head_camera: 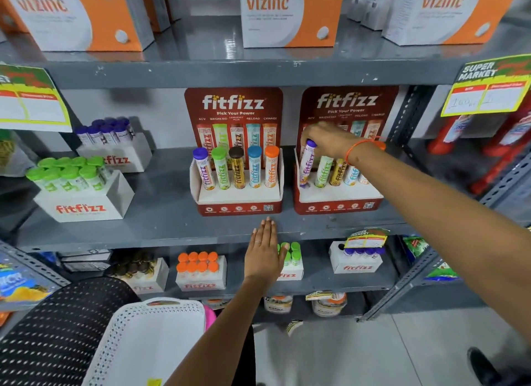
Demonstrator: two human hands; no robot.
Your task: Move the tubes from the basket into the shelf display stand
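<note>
While the right hand (324, 140) pinches the purple-capped tube (307, 163) by its cap, tilted over the leftmost slot of the right display stand (339, 197) at about two o'clock, a skewed entry could knock its green neighbour. Left hand (264, 253) flat, holding nothing. Each stand shows five tubes — the white basket (149, 337), at seven o'clock, looks empty.

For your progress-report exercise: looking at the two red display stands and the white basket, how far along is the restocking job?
Done: the left stand holds five upright tubes, one per cap colour. In hand: the right hand has its grip on the purple-capped tube, tilted in the right stand beside four tubes already there. The left hand is flat and empty. Left: seating that tube; no tubes show in the visible part of the basket.
</note>
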